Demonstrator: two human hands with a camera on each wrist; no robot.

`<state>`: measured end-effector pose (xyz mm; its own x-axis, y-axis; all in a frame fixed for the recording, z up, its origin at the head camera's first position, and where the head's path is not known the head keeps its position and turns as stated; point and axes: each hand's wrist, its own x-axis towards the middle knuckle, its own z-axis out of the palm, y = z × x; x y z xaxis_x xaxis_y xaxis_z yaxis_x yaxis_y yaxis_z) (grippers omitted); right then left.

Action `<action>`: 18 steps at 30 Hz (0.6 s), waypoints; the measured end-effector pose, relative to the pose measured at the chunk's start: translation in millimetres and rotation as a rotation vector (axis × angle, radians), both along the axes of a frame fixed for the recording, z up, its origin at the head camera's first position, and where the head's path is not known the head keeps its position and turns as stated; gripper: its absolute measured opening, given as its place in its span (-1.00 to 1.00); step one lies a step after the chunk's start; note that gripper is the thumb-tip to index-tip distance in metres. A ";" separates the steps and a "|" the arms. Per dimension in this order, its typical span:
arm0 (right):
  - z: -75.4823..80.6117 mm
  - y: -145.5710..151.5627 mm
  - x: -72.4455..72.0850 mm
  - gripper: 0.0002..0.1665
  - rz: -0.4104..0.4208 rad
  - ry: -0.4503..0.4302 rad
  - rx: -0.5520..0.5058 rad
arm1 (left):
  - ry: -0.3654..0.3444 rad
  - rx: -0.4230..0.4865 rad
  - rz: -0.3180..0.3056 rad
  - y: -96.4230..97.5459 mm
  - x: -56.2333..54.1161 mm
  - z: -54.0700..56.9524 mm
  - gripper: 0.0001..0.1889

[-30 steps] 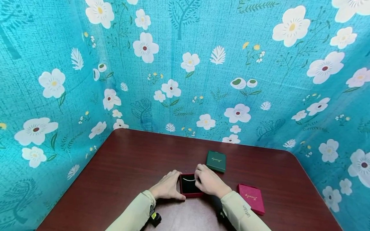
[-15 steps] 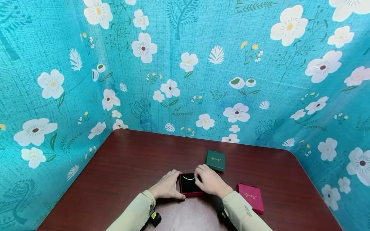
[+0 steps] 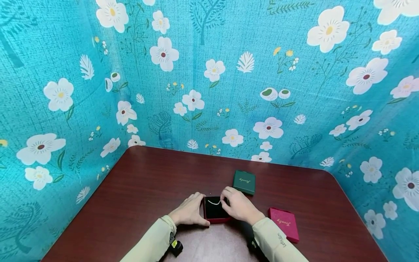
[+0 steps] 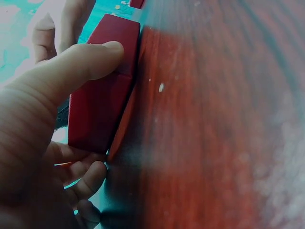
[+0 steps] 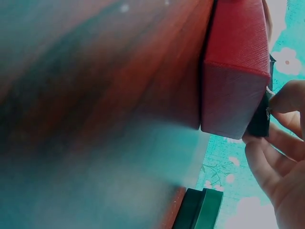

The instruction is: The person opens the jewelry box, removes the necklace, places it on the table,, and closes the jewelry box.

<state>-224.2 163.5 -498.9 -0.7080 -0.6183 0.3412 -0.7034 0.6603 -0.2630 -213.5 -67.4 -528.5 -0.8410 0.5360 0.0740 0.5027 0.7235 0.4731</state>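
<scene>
A small red jewelry box (image 3: 217, 220) sits on the table, its black insert (image 3: 212, 211) facing up. My left hand (image 3: 188, 211) grips the box from the left, with the thumb on the near wall (image 4: 102, 102) and the fingers around the far corner. Across the insert lies a thin silver chain (image 3: 214, 203), running up to the fingertips of my right hand (image 3: 238, 204), which pinch its right end. In the right wrist view the black insert (image 5: 259, 119) stands slightly out of the box at that corner, touched by the fingers. The fingers partly hide the chain's right end.
Behind my right hand lies a green jewelry box (image 3: 244, 182) with gold lettering. A pinkish-red box lid (image 3: 284, 224) lies to the right, near my right forearm. A blue floral cloth (image 3: 196, 72) hangs around the dark red-brown table (image 3: 157, 171).
The chain's right part has risen slightly and curves more toward my right fingertips, which have shifted a little. My left hand and the box stay in place.
</scene>
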 end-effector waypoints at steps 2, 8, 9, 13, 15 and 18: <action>-1.5 1.0 -1.4 -0.88 -0.001 -0.012 -0.012 | -0.005 0.002 0.001 0.3 -0.5 0.2 -0.12; -0.9 1.8 -4.2 -0.85 0.004 -0.040 -0.080 | -0.002 0.009 0.007 1.0 -2.3 1.0 -0.11; -0.8 1.8 -4.3 -0.84 0.004 -0.043 -0.087 | 0.001 0.010 0.007 1.1 -2.3 1.0 -0.11; -0.6 2.2 -3.4 -0.82 -0.002 -0.072 -0.097 | 0.008 0.012 0.003 0.9 -1.0 1.3 -0.13; -0.5 2.6 -2.5 -0.83 -0.006 -0.088 -0.096 | 0.010 0.012 0.005 0.7 -0.2 0.9 -0.13; 0.0 3.2 -1.5 -0.88 0.002 -0.102 -0.097 | 0.011 0.008 0.007 0.4 0.6 0.2 -0.12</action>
<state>-225.6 166.7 -498.9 -0.7410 -0.5872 0.3257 -0.6709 0.6272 -0.3956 -212.8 -67.0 -528.3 -0.8438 0.5294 0.0875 0.5029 0.7233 0.4733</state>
